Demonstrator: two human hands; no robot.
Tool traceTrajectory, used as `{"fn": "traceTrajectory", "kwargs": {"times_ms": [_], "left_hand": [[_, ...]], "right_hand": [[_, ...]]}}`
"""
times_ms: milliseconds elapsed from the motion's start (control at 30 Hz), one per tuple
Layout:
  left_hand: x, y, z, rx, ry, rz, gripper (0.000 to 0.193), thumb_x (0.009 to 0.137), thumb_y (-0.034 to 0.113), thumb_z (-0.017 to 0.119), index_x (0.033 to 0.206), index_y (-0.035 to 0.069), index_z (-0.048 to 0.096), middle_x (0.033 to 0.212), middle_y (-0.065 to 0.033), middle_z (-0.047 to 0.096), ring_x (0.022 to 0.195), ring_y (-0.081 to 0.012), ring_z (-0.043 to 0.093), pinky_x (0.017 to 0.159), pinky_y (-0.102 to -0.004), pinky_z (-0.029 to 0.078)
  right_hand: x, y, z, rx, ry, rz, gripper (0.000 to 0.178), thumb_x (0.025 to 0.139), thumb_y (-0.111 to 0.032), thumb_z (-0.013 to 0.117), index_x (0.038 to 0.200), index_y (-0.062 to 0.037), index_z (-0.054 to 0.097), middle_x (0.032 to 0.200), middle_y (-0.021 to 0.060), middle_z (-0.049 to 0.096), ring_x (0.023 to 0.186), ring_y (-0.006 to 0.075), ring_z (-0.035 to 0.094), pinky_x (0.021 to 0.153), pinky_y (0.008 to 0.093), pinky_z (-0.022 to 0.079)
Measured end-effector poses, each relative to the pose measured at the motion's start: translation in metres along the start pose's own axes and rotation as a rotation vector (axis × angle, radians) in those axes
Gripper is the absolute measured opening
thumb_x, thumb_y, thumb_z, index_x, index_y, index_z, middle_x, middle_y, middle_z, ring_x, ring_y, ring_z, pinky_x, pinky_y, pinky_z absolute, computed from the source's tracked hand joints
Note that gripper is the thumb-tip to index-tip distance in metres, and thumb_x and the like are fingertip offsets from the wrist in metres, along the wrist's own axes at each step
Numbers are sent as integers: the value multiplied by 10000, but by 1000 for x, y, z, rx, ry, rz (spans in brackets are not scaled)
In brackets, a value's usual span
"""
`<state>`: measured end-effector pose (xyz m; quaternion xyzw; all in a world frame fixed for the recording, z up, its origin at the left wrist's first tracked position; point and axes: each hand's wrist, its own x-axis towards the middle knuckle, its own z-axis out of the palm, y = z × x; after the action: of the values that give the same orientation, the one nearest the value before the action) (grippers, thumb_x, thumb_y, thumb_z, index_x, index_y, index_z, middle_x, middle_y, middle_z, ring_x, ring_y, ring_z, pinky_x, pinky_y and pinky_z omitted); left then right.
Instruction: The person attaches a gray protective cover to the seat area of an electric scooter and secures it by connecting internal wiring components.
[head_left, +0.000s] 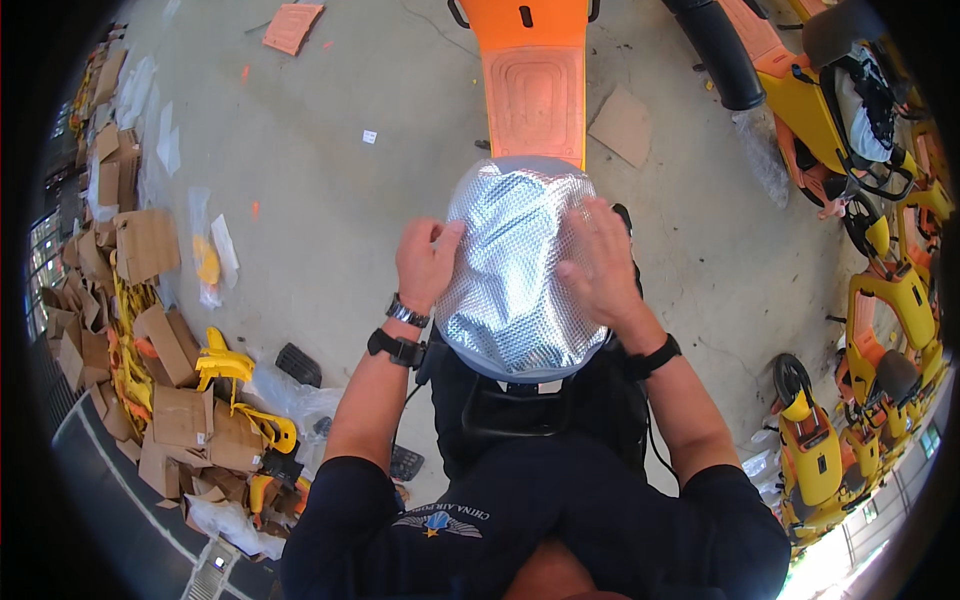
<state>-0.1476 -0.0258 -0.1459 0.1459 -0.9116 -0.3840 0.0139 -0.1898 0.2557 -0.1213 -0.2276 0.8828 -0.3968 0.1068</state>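
A silver, bubble-textured foil cover (510, 265) lies over the rounded seat of a scooter, wrinkled across its middle. A grey rim (500, 370) shows around its near edge. My left hand (428, 262) is at the cover's left side, fingers curled and thumb against the edge; its fingertips are partly hidden. My right hand (603, 265) rests on the cover's right side with its fingers stretched out. Beyond the seat, the scooter's orange footboard (535, 105) extends away from me. Below the seat is a black handle-like bar (515, 415).
Cardboard boxes (183, 415), plastic wrap and yellow scooter parts (225, 360) are heaped at the left. Yellow scooters (810, 450) line the right side. A flat cardboard piece (622, 127) and an orange panel (293, 27) lie on the concrete floor (330, 200).
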Motion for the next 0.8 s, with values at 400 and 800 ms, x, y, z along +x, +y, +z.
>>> {"fn": "traceTrajectory", "kwargs": {"times_ms": [400,800], "left_hand": [[31,80,11,353,-326,556,603,831,379,669,1326,65,529,1488,-123,399,1396,-386,282,1093,-571,231],[10,52,20,356,-364,576,714,850,590,595,1399,145,491,1549,-116,301,1439,-381,191,1123,-554,159]], "right_hand": [[-11,-35,31,-188,-262,-81,691,824,-386,645,1410,-72,457,1523,135,344,1446,347,221,1173,516,126],[-41,-15,10,37,-117,-71,653,842,-316,653,1399,-46,447,1495,183,369,1424,367,278,1158,504,196]]}}
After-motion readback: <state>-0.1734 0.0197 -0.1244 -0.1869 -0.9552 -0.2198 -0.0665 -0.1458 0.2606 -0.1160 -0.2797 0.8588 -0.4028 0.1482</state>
